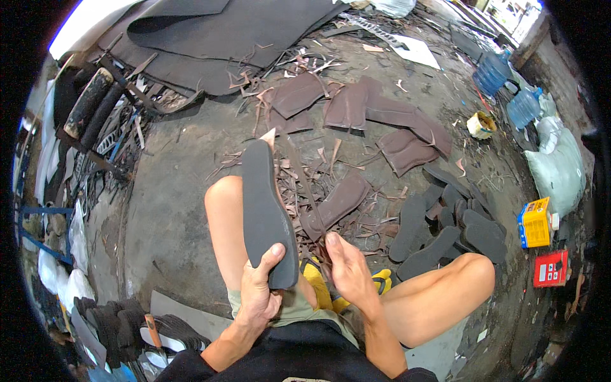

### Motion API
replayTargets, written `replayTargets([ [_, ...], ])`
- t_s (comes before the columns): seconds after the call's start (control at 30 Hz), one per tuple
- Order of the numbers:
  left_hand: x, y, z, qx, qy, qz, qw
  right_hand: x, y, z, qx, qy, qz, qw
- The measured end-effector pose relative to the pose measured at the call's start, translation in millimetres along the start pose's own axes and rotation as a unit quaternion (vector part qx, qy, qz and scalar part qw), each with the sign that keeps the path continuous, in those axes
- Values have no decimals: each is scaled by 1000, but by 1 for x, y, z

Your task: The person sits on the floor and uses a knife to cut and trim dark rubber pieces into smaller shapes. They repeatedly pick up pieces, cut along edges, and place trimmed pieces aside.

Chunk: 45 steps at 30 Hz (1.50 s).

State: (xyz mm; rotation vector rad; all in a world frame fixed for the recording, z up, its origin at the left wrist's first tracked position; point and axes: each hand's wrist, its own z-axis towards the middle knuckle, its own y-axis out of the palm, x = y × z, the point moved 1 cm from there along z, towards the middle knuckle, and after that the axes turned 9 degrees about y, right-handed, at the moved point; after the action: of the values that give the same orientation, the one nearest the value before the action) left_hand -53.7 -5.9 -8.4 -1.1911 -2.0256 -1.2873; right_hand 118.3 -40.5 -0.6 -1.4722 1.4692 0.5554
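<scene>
My left hand point(259, 286) grips the near end of a dark grey shoe-sole blank point(264, 204) that rests along my left thigh and points away from me. My right hand point(347, 270) is closed beside the sole's right edge, pinching a long thin brown strip point(299, 172) that runs up along that edge. Whether a tool is in this hand is hidden. A yellow object point(318, 283) lies between my legs under the right hand.
A pile of cut grey soles point(439, 229) lies to the right. Brown sheet pieces point(356, 105) and scraps litter the concrete floor ahead. Large dark sheets point(210, 38) lie at the back, water jugs point(493, 73), a sack point(560, 169) and boxes point(536, 223) at right.
</scene>
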Motion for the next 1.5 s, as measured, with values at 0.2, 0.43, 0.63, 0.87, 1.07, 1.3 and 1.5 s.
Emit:
replayTargets([
  [0.2, 24, -11, 0, -8, -58, -3, 998, 11, -14, -45, -14, 7, -142, 990],
  [0.43, 29, -6, -15, -19, -76, 6, 997, 6, 31, 16, 69, -61, -82, 992],
  [0.63, 25, 7, -40, -47, -69, -14, 996, -4, 38, 108, 204, -95, -88, 970],
  [0.87, 21, -1, -37, -95, -95, -35, 990, -55, -108, 73, 271, -82, 2, 959],
  [1.07, 14, 8, -6, -161, -64, 51, 984, -68, -215, -42, 320, -120, 164, 925],
  [1.3, 19, 46, 0, -248, -54, 113, 961, -14, -269, 18, 219, -201, 403, 866],
  [1.5, 26, 62, -8, -298, -9, 108, 948, -58, -297, 30, 212, -197, 254, 923],
])
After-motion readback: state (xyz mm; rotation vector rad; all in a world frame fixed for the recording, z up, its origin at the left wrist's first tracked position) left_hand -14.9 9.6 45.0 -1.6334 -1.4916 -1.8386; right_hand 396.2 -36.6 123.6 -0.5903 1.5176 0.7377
